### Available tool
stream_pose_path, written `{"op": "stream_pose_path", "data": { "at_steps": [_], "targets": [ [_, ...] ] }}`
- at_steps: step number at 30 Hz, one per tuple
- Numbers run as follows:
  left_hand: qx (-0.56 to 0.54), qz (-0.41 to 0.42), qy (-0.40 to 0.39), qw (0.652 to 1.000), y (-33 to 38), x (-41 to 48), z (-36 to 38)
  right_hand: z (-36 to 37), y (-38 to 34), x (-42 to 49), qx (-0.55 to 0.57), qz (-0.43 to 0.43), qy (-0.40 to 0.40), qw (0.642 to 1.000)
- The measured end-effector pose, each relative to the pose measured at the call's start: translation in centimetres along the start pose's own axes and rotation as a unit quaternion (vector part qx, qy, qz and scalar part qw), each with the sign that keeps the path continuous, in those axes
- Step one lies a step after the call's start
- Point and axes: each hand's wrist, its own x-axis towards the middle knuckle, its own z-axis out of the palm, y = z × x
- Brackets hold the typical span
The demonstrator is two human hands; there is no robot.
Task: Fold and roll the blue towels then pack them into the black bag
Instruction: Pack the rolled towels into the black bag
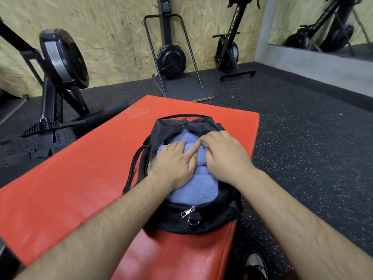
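The black bag [203,217] lies unzipped on a red mat [80,178], its opening facing up. Rolled blue towels [193,188] fill the opening, packed side by side. My left hand [175,164] lies flat on the towels at the left side, fingers spread and pressing down. My right hand [226,154] rests on the towels at the right side, its fingers bent over the far rolls, index finger stretched to the left. Both hands cover the middle towels. A metal zipper pull [186,212] hangs at the bag's near end.
The bag's black strap [133,168] trails onto the mat at the left. Rowing machines [60,63] stand at the left and along the chipboard wall [171,59]. Speckled black rubber floor [312,138] surrounds the mat. A shoe [255,265] shows at the bottom right.
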Motion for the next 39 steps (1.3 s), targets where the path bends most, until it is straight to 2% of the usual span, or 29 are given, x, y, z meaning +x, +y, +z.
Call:
{"op": "stream_pose_path", "data": {
  "at_steps": [2, 3, 6, 8, 13, 16, 17, 18, 20, 21, 22, 23, 24, 25, 26, 28, 30, 31, 32, 34, 36, 39],
  "targets": [
    [0.015, 0.002, -0.036, 0.999, 0.6, 0.1, -0.5, -1.2, 1.0, -0.6, 0.01, 0.08, 0.033, 0.996],
    [0.017, -0.003, -0.053, 0.998, 0.8, 0.2, -0.7, -1.5, 1.6, -0.8, 0.018, 0.13, 0.024, 0.991],
    [0.026, -0.018, -0.083, 0.996, 1.3, 0.3, -1.1, -1.4, 3.2, -1.1, 0.095, 0.236, -0.063, 0.965],
    [0.034, -0.018, -0.077, 0.996, 1.5, 0.4, -1.1, -1.1, 4.0, -1.1, 0.157, 0.249, -0.08, 0.952],
    [0.043, -0.023, -0.078, 0.996, 1.7, 0.5, -1.2, -1.4, 4.8, -0.8, 0.159, 0.235, -0.08, 0.956],
    [0.042, -0.027, -0.094, 0.994, 1.8, 0.7, -1.3, -1.6, 4.9, -0.4, 0.22, 0.261, -0.067, 0.938],
    [0.042, -0.029, -0.096, 0.994, 1.8, 0.8, -1.4, -1.7, 5.0, -0.1, 0.273, 0.283, -0.062, 0.917],
    [0.041, -0.031, -0.098, 0.994, 1.7, 0.8, -1.4, -1.8, 5.2, 0.2, 0.355, 0.315, -0.054, 0.878],
    [0.038, -0.032, -0.101, 0.994, 1.6, 0.9, -1.4, -2.0, 5.5, 0.8, 0.558, 0.372, -0.04, 0.741],
    [0.036, -0.031, -0.102, 0.994, 1.6, 0.9, -1.4, -2.0, 5.7, 1.0, 0.633, 0.384, -0.035, 0.672],
    [0.038, -0.028, -0.101, 0.994, 1.6, 1.0, -1.4, -1.9, 5.7, 1.1, 0.682, 0.39, -0.032, 0.618],
    [0.039, -0.024, -0.098, 0.994, 1.6, 1.0, -1.4, -1.7, 5.7, 1.1, 0.71, 0.388, -0.033, 0.587],
    [0.038, -0.021, -0.093, 0.995, 1.6, 1.0, -1.4, -1.5, 5.6, 1.2, 0.719, 0.376, -0.038, 0.583],
    [0.033, -0.019, -0.09, 0.995, 1.6, 1.0, -1.4, -1.4, 5.2, 1.3, 0.716, 0.362, -0.036, 0.596],
    [0.029, -0.021, -0.089, 0.995, 1.5, 0.9, -1.3, -1.5, 4.5, 1.4, 0.692, 0.34, -0.033, 0.636],
    [0.024, -0.024, -0.086, 0.996, 1.4, 0.8, -1.1, -1.1, 3.1, 1.1, 0.575, 0.277, -0.022, 0.77],
    [0.016, -0.026, -0.089, 0.996, 1.3, 0.6, -1.1, 0.5, 2.2, 0.5, 0.376, 0.17, -0.043, 0.91],
    [0.012, -0.026, -0.104, 0.994, 1.3, 0.6, -1.2, 1.4, 1.8, 0.0, 0.281, 0.125, -0.082, 0.948],
    [0.006, -0.03, -0.12, 0.992, 1.2, 0.5, -1.4, 2.4, 1.4, -0.5, 0.214, 0.103, -0.123, 0.964],
    [-0.03, -0.052, -0.14, 0.988, 1.0, 0.4, -2.0, 3.4, 0.7, -1.0, 0.148, 0.1, -0.157, 0.971],
    [-0.081, -0.067, -0.137, 0.985, 0.7, 0.3, -2.7, 3.0, -0.1, -0.9, 0.118, 0.101, -0.135, 0.979],
    [-0.101, -0.051, -0.144, 0.983, 0.1, -0.5, -4.2, 2.8, -1.0, -0.2, 0.056, 0.094, -0.104, 0.988]
  ]
}}
